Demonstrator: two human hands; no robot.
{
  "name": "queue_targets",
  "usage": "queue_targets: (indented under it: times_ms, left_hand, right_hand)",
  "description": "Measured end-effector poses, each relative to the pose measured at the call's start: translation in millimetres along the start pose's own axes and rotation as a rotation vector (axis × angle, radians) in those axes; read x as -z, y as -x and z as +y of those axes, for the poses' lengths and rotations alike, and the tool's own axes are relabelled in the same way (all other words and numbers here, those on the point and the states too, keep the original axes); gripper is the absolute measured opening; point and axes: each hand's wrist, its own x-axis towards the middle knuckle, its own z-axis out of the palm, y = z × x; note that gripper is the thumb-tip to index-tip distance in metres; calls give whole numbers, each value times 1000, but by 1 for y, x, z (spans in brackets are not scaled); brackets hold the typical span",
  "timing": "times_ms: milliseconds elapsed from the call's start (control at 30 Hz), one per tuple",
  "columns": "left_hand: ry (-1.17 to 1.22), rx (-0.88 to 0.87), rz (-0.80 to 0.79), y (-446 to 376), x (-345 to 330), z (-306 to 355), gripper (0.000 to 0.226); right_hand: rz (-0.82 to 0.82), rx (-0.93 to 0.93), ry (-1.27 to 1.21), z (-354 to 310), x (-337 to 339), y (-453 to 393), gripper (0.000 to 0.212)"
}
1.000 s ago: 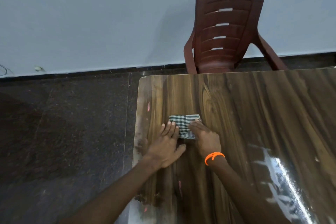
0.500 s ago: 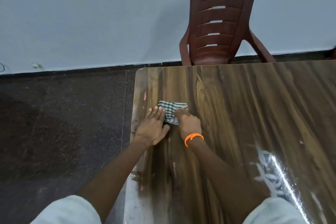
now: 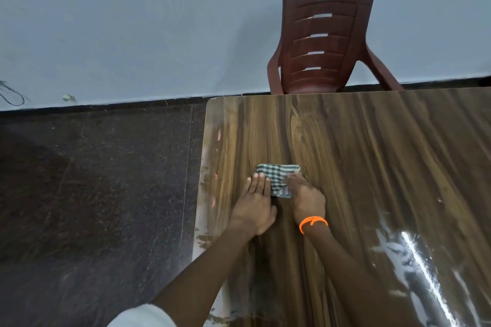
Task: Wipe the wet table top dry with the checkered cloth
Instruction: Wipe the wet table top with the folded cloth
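Observation:
A small folded green-and-white checkered cloth [image 3: 277, 176] lies flat on the wood-grain table top [image 3: 372, 156], near the table's left edge. My left hand [image 3: 256, 203] lies flat with its fingertips pressing the cloth's left part. My right hand [image 3: 305, 196], with an orange band at the wrist, presses the cloth's right part with its fingers. A shiny wet patch [image 3: 414, 260] gleams on the table at the lower right.
A dark red plastic chair [image 3: 326, 40] stands behind the table's far edge, against a pale wall. Dark stone floor [image 3: 93, 194] lies left of the table. The table's left edge shows worn, chipped spots.
Both hands stay pressed on the cloth and keep the same pose. My head has shifted, so the cloth and hands sit at a slightly different place in view.

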Motion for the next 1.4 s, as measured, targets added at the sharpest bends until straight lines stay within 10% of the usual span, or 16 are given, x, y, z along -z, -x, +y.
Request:
queue_targets:
  times_ms: [1400]
  left_hand:
    - [59, 36, -3, 175, -78, 27, 83]
  right_hand:
    - [-169, 277, 97, -28, -7, 168, 47]
